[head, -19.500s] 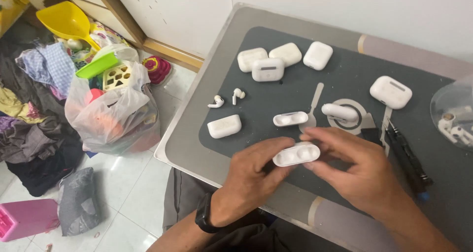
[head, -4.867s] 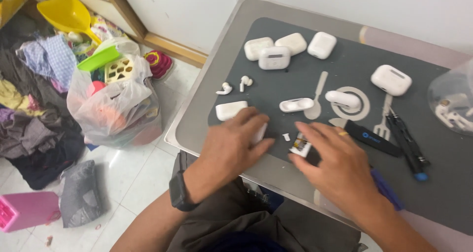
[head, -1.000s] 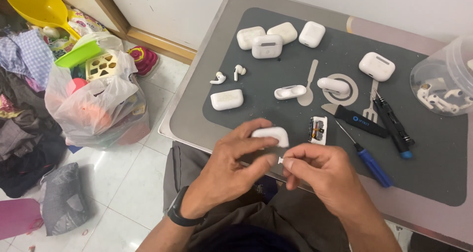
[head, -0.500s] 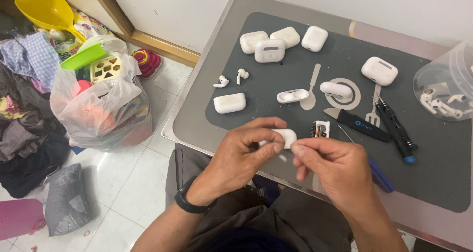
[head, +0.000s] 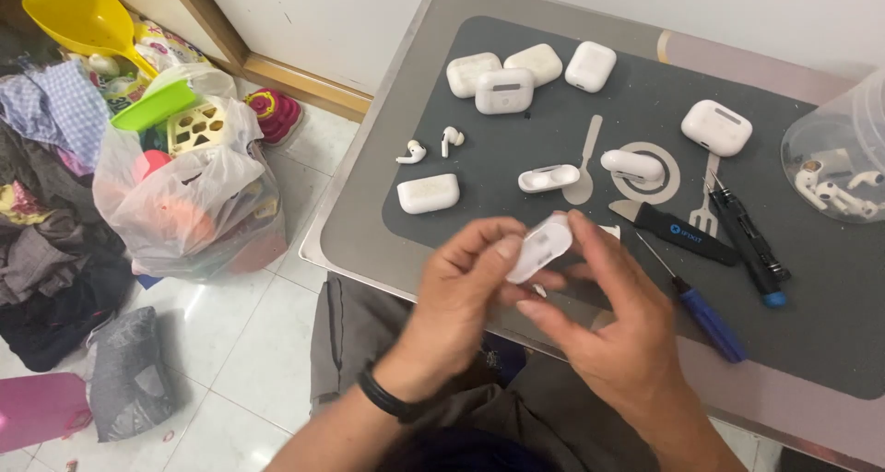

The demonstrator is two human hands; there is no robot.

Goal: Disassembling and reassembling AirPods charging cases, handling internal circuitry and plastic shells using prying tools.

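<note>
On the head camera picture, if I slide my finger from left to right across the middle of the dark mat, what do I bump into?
Two loose white earbuds → small open white case part → grey spoon-shaped tool → white case on a grey ring → grey fork-shaped tool → clear tub of earbud parts.

Bare dark mat [head: 590, 94] lies open between the three cases at the back and the row below them. Straight ahead of the hands, a white case half [head: 548, 178], a metal spudger [head: 584, 170] and a black pry tool [head: 680, 232] bar the way; right, a blue screwdriver [head: 702, 313] lies slantwise.
</note>
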